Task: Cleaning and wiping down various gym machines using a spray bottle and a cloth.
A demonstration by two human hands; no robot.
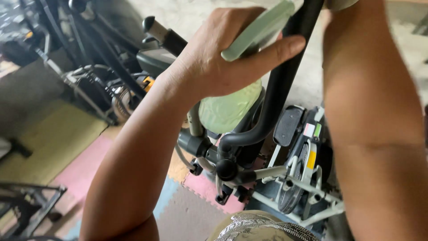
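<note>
My left hand (223,49) is closed around the head of a pale green spray bottle (227,109). The thumb lies along the bottle's light green trigger piece (258,29), and the bottle body hangs below my palm. Right behind the bottle runs the black curved handlebar (285,85) of an elliptical trainer. My right forearm (370,89) rises along the right side, and its hand is cut off by the top edge.
Below are the elliptical's black pedal (287,125), its flywheel (290,192) and white frame tubes (312,209). Other exercise machines (102,67) stand at the left. Pink, yellow, blue and grey foam mats (80,169) cover the floor.
</note>
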